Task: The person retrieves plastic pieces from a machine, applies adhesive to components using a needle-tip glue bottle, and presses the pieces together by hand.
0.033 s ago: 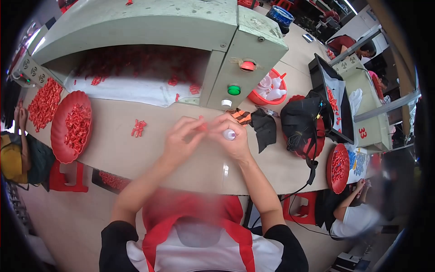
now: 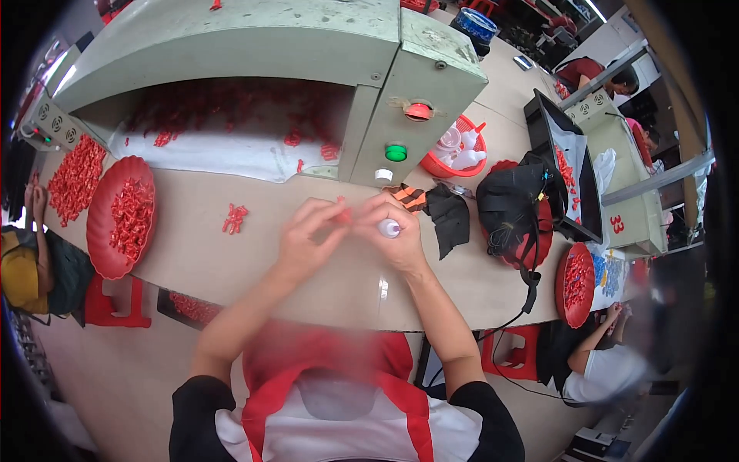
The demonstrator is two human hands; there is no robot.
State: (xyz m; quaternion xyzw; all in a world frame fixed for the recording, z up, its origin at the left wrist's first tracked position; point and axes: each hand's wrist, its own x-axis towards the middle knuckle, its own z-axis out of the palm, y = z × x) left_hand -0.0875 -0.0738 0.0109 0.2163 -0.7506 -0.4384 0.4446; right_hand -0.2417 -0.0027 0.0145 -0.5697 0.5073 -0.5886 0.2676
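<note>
Over the table, my left hand is closed, pinching a small red plastic piece between thumb and fingertips. My right hand is wrapped round a small white squeeze bottle, its end showing between the fingers. The right fingertips come close to the red piece; blur hides whether they touch it. To the left of my hands, a few small red figure-like pieces lie together on the table. Beyond the right hand are an orange-and-black striped cloth and a black cloth.
A grey-green machine with an open tunnel stands ahead, red pieces inside. At left, a red bowl of red pieces sits beside a loose pile. On the right are a red basket of white bottles, a black bag and co-workers.
</note>
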